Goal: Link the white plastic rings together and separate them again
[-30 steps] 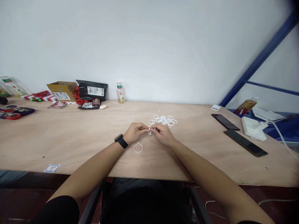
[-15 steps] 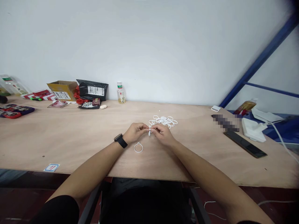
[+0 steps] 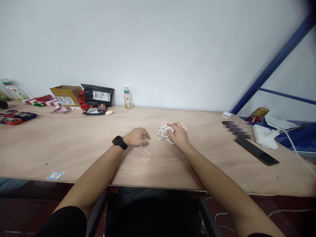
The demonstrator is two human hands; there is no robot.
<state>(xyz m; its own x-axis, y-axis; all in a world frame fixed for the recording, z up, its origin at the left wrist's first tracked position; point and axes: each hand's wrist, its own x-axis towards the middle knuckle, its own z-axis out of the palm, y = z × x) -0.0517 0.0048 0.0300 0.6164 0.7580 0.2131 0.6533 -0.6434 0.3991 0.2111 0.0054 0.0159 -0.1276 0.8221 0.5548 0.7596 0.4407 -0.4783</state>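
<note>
My left hand (image 3: pixel 138 136), with a black watch on its wrist, hovers low over the table with its fingers apart. Partly hidden beneath it lies a white plastic ring (image 3: pixel 137 147). A second white ring (image 3: pixel 146 155), with a small clasp at its top, rests nearer the front edge. Over to the right, my right hand (image 3: pixel 179 134) reaches across a pile of white rings (image 3: pixel 162 129). Its thumb and forefinger are apart at the pile, and it covers part of the rings.
Along the wall stand a cardboard box (image 3: pixel 66 95), a black parcel bag (image 3: pixel 98 95) and a drink bottle (image 3: pixel 127 98). A phone (image 3: pixel 256 151) and a white charger (image 3: pixel 266 136) lie at the right. A numbered sticker (image 3: pixel 55 175) marks the front edge.
My hands have parted from a shared pinch on a white ring. The left has moved left, and a ring now lies beneath it. The right has moved to the pile.
</note>
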